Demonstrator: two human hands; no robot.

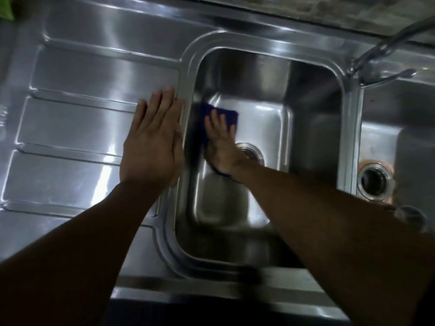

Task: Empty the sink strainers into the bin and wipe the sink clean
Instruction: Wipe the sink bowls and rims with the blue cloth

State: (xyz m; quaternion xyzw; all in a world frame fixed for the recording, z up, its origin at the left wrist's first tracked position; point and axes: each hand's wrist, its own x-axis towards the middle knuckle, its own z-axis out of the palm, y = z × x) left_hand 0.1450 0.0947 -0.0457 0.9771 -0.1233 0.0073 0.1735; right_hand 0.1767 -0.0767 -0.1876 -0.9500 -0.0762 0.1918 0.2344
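My right hand [222, 142] reaches down into the left steel sink basin [313, 109] and presses a dark blue cloth [229, 114] flat against the basin floor near its left wall. The round drain [253, 152] lies just right of that hand, partly hidden by my wrist. My left hand [153, 142] rests flat, fingers together, on the ribbed steel draining board [77, 118] at the basin's left rim, holding nothing. The right basin [412, 128] shows its own open drain [374, 181].
A chrome tap [386, 48] rises between the two basins at the back right. A stone counter strip [306, 10] runs behind the sink. A green object [6, 8] sits at the far top left corner.
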